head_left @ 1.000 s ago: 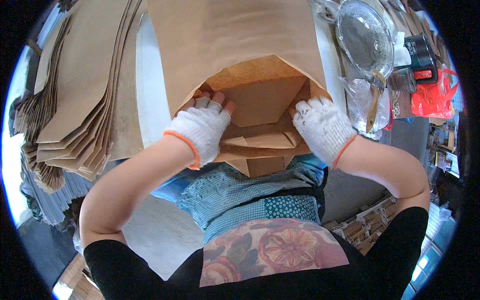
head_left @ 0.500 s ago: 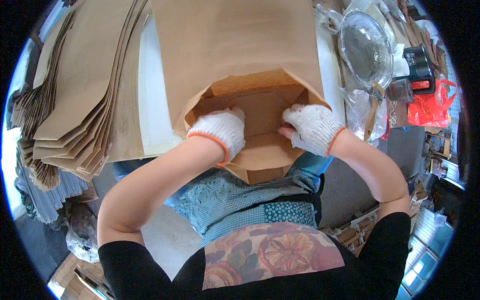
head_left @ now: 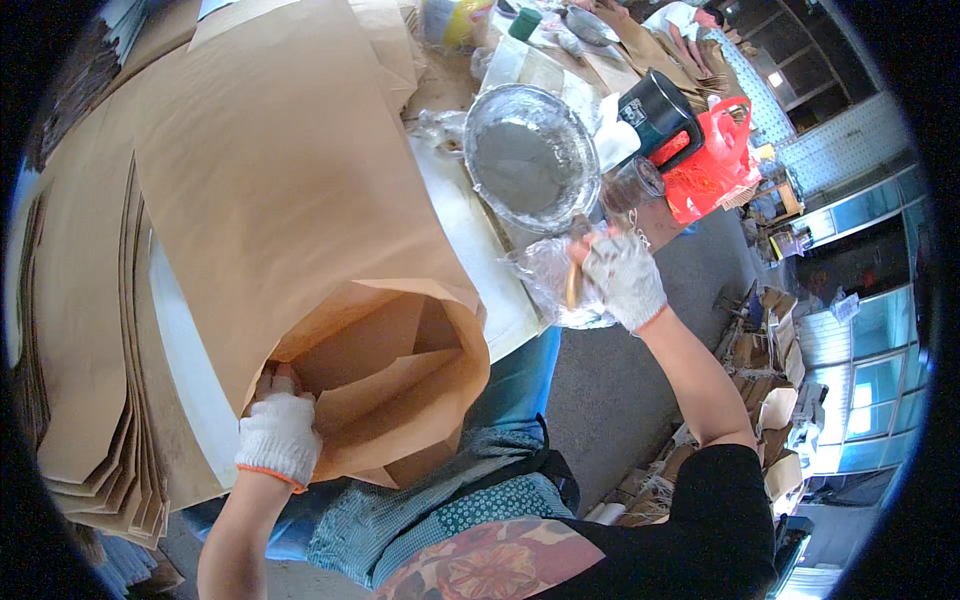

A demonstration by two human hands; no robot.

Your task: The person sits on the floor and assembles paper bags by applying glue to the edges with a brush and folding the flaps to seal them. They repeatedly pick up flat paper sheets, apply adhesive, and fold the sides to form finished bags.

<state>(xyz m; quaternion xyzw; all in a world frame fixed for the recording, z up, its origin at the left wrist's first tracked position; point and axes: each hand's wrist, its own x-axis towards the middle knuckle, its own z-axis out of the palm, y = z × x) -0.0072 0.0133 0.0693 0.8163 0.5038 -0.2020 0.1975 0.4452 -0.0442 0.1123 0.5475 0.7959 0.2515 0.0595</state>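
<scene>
A large brown paper bag [head_left: 290, 170] lies on the table with its mouth spread toward me and its folded bottom flaps standing apart. My left hand [head_left: 278, 430], in a white knitted glove with an orange cuff, is closed on the left edge of that mouth, fingertips just inside. Off to the right, my gloved right hand [head_left: 625, 275] is closed around a wooden-handled brush [head_left: 573, 285]; part of the brush is hidden by the fingers. Just beyond that hand stands a round basin [head_left: 525, 160] of grey paste, its rim coated with the stuff.
Stacked brown paper sheets [head_left: 85, 330] fan out on the left. Crumpled clear plastic [head_left: 545, 270] lies under the brush. Behind my right hand are a black jug [head_left: 655, 115], a clear cup [head_left: 632, 185] and a red plastic bag [head_left: 715, 165]. Another person [head_left: 680, 30] works farther back.
My right hand has left the bag's mouth and moved right to grasp the brush. My left hand has shifted to the bag's left edge. The view has turned to the right.
</scene>
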